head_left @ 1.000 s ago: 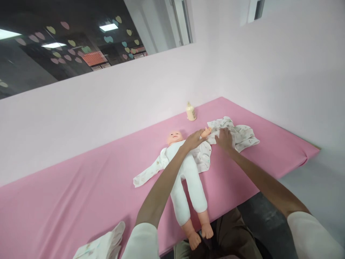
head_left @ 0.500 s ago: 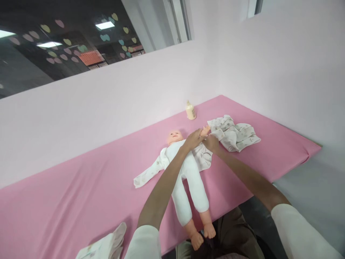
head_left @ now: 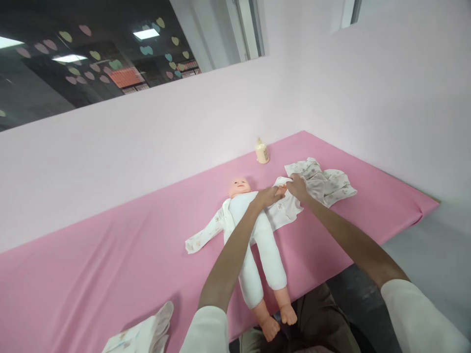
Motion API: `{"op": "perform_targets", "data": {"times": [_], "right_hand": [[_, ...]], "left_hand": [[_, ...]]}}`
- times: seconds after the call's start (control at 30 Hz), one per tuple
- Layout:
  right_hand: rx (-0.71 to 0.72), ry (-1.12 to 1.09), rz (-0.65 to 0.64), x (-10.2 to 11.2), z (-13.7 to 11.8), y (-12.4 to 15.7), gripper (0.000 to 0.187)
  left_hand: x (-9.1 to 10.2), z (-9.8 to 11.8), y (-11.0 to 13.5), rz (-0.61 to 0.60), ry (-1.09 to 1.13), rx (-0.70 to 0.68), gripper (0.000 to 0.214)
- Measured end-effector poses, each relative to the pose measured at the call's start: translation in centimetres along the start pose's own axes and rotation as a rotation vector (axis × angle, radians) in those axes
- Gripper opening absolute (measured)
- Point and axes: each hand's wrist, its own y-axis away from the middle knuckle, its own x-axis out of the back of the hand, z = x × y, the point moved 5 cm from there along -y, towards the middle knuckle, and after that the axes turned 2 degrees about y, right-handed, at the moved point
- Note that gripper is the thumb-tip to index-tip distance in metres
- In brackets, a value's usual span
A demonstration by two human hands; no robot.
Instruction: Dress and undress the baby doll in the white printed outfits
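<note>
A baby doll point(head_left: 257, 245) in a white bodysuit lies on its back on the pink mat point(head_left: 110, 274), feet over the near edge. Under it is a white printed jacket point(head_left: 285, 213), one sleeve spread out to the left. My left hand point(head_left: 268, 197) grips the doll's arm near the shoulder, fingers closed. My right hand point(head_left: 297, 188) pinches the jacket's sleeve cuff, which now covers the doll's hand.
A cream bottle point(head_left: 262, 151) stands by the pale wall at the back. A crumpled printed garment point(head_left: 326, 184) lies right of the doll. Folded white cloth point(head_left: 140, 336) sits at the mat's near edge. The mat ends at the right point(head_left: 423, 208).
My right hand left the crumpled garment, came to the doll's arm and drew the jacket sleeve over it; the doll's bare hand is no longer showing.
</note>
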Motion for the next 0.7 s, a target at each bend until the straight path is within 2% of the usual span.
{"op": "perform_targets", "data": {"times": [0.23,0.4,0.53,0.7], "right_hand": [[0.022,0.123,0.018,0.3,-0.7,1.0,0.016],[0.069,0.129,0.040,0.3,-0.5,1.5,0.010],[0.150,0.078,0.025,0.1,-0.9,2.5,0.007],[0.240,-0.024,-0.007,-0.1,-1.7,3.5,0.018]], "left_hand": [[0.1,0.8,0.2,-0.089,-0.023,-0.019,0.042],[-0.2,0.6,-0.2,-0.122,-0.050,0.048,0.041],[-0.3,0.3,-0.8,-0.093,-0.077,0.110,0.041],[0.2,0.1,-0.5,-0.045,-0.102,0.070,0.040]]}}
